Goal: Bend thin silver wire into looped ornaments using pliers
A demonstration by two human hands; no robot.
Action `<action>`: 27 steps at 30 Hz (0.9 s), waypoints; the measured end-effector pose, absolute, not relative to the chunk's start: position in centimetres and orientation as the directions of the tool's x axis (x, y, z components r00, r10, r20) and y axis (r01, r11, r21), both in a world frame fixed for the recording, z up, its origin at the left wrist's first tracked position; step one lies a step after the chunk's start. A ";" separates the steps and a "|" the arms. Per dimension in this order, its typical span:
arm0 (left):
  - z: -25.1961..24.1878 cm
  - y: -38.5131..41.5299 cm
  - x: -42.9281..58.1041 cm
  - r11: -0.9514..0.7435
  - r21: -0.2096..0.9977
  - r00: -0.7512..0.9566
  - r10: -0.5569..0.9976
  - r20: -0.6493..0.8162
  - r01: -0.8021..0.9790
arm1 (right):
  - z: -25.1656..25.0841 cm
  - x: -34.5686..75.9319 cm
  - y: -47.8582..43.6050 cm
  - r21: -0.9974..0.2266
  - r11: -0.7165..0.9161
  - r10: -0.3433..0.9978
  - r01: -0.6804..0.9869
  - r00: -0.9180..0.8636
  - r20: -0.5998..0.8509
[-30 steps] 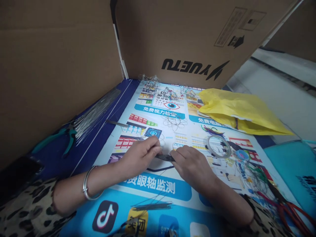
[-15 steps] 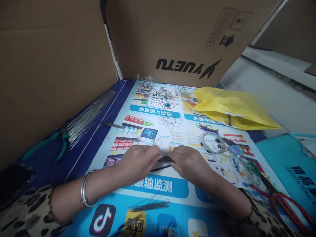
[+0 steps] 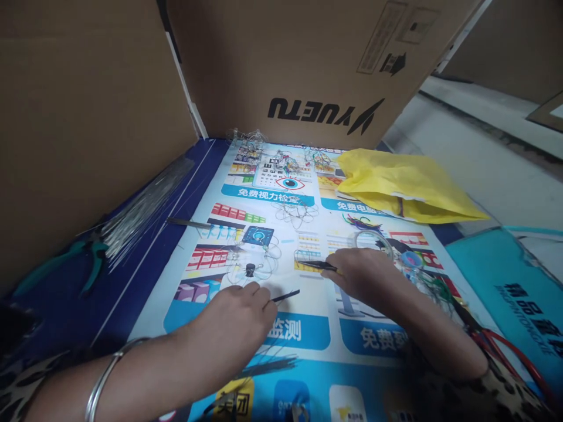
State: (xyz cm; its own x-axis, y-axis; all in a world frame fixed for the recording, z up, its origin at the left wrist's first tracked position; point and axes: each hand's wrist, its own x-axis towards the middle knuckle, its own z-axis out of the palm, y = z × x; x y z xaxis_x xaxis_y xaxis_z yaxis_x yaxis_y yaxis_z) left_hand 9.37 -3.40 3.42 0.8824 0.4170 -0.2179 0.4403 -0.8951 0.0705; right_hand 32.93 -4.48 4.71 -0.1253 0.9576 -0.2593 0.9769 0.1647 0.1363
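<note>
My right hand [image 3: 358, 272] is closed around black pointed tweezers [image 3: 317, 265], whose tip points left. Lower and to the left, my left hand [image 3: 241, 313] pinches a thin dark strip [image 3: 288, 295] that sticks out to the right of its fingers. Just beyond the left hand, a flower shape of looped thin wire with a black centre [image 3: 250, 270] lies on the printed mat [image 3: 308, 299]. Another wire flower [image 3: 295, 212] rests farther back. Close to me, a bundle of dark thin wires [image 3: 272, 366] lies across the mat.
Cardboard walls [image 3: 308, 53] stand behind and at left. Green-handled pliers [image 3: 94, 264] and straight silvery wires [image 3: 145, 205] lie left. On the right are a clear tape roll [image 3: 373, 241], a yellow bag [image 3: 409, 181], tangled wire and red-handled scissors [image 3: 510, 349].
My hands have parted. The left hand has moved down and toward me with the dark strip; the right has moved slightly right and up, showing the tweezers. The wire flower's black centre is now uncovered.
</note>
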 end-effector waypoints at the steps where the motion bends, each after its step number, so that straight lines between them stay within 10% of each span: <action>1: 3.5 -3.5 9.5 -0.895 0.053 0.874 0.419 -0.245 0.444 | 4.7 32.8 -4.5 0.142 0.163 0.954 0.976 -0.119 -0.274; 15: 3.3 -3.0 9.4 -0.900 -0.033 0.862 0.425 -0.276 0.434 | 5.8 32.8 -5.6 0.194 0.197 0.954 0.961 -0.142 -0.264; 27: 3.8 -1.8 8.6 -0.856 0.230 0.883 0.422 -0.206 0.463 | 4.7 31.5 -5.3 -0.178 0.167 0.960 0.970 -0.201 -0.194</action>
